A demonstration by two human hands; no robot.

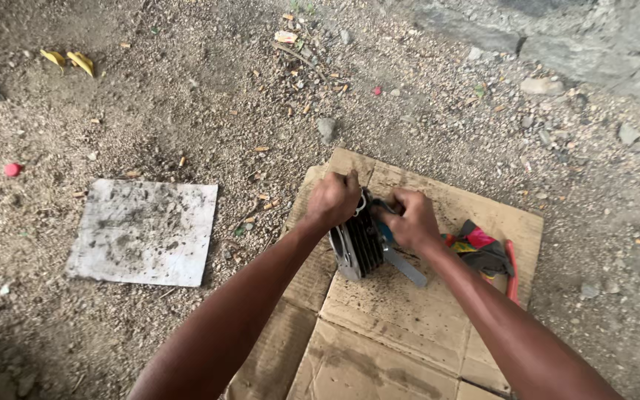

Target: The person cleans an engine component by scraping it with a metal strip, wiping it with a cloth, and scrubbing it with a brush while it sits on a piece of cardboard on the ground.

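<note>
Left of the cardboard (pixel 409 318) lay a dirty sheet (pixel 144 231). On the cardboard, the left hand (pixel 332 198) gripped the finned cylinder (pixel 358 246), fingers curled over its top; it looked heavy, stiff, sharp-edged. The right hand (pixel 411 220) clutched a blue-handled tool (pixel 401 261) against it. Rags (pixel 481 248) and pliers (pixel 512 270) crowded the cardboard's right edge.

a dark, finned metal engine cylinder (pixel 358 244) is standing on its side on a flattened sheet of brown cardboard (pixel 409 311) that is lying on the gravelly ground. its thin cooling fins are running in close parallel rings around the body, and its rounded end is facing down toward the lower left. the left hand (pixel 332 198) is gripping its upper edge, keeping it tilted slightly. the right hand (pixel 411 219) is pressing a tool with a blue handle and flat grey blade (pixel 403 265) against the cylinder's right side, the blade slanting down onto the cardboard.
</note>
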